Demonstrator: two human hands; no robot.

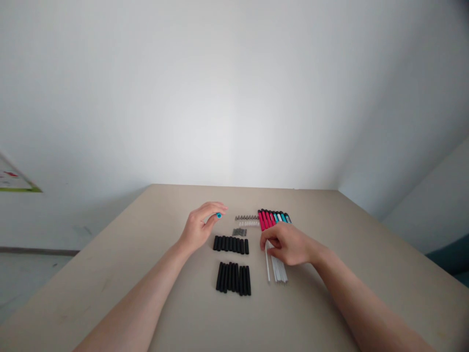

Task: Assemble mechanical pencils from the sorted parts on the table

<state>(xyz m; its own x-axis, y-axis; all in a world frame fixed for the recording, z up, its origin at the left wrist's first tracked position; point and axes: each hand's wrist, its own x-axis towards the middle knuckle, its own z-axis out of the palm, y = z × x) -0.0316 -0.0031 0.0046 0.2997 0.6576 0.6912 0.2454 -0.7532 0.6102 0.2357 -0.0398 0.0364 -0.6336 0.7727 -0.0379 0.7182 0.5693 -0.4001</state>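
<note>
My left hand [200, 227] is raised over the left part of the table, thumb and fingers closed on a blue pen barrel [219, 215] seen end-on. Over on the right, my right hand [287, 243] pinches a thin white pen refill [267, 266] at its upper end. That refill lies apart from a bundle of white refills [280, 274] beside it, partly covered by the hand. Just beyond my right hand is a row of pink, blue and white pen barrels [267, 220] with dark ends.
Between my hands lie a row of short black tubes [230, 245] and, nearer me, longer black tubes [233, 278]. Further back are small springs [239, 232], clear plastic pieces [249, 224] and small metal tips [246, 217]. The beige table [205, 318] meets a white wall [234, 98].
</note>
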